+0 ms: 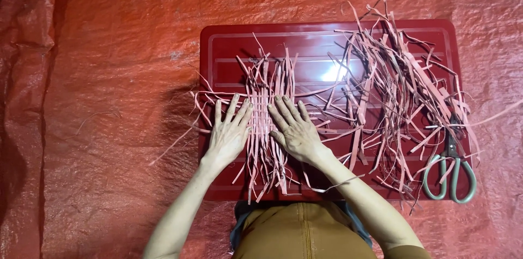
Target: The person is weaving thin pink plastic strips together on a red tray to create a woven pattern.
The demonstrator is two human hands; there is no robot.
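Both my hands, left (229, 135) and right (296, 132), press flat and open beside the part-woven strips (265, 128), loose pile (397, 101) to my right unused

Makeshift craft spot on the floor, likely a home or small workshop, can't tell which. Red woven plastic tarp (109, 74) covers the ground, a red low table (327, 33) serves as work surface, with loose strips (392, 84) and scissors (451, 166) on it.
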